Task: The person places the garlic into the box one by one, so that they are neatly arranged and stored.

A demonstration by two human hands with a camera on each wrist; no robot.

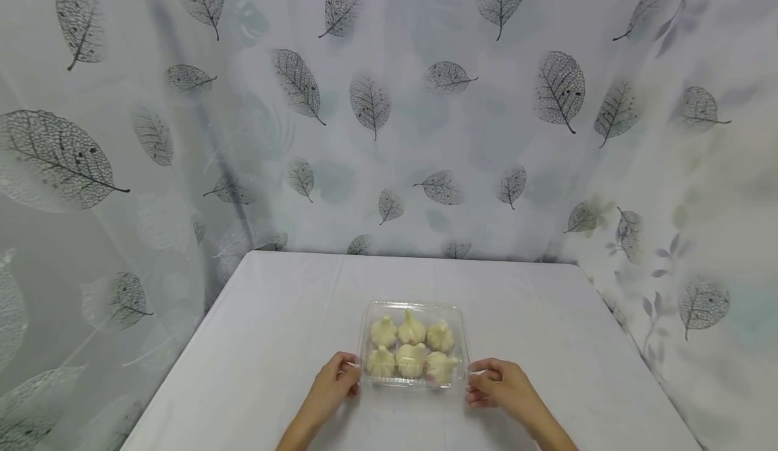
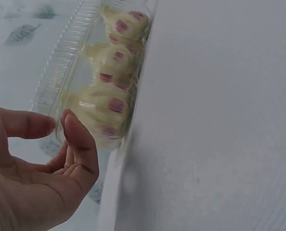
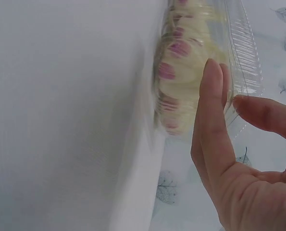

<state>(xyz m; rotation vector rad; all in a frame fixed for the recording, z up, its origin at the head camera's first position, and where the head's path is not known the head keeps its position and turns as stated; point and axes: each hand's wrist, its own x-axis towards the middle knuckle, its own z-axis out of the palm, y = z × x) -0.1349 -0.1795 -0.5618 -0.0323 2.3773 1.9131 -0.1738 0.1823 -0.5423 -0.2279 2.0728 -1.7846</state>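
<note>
A clear plastic clamshell box (image 1: 416, 384) is over the white table, holding several garlic bulbs (image 1: 411, 329) in two rows. Its lid is down over them. At the box's left side, my left hand (image 1: 331, 385) pinches the rim near the front corner; in the left wrist view thumb and fingers meet at the ridged edge (image 2: 62, 62). My right hand (image 1: 501, 389) grips the opposite side the same way, the thumb at the rim and the fingers (image 3: 214, 120) along the wall in the right wrist view. Purple patches mark the bulbs' undersides (image 2: 116, 105).
A white cloth covers the table (image 1: 292, 302), with bare surface around the box. Behind and on both sides hangs a curtain (image 1: 413, 147) printed with grey leaves, meeting the table's far edge.
</note>
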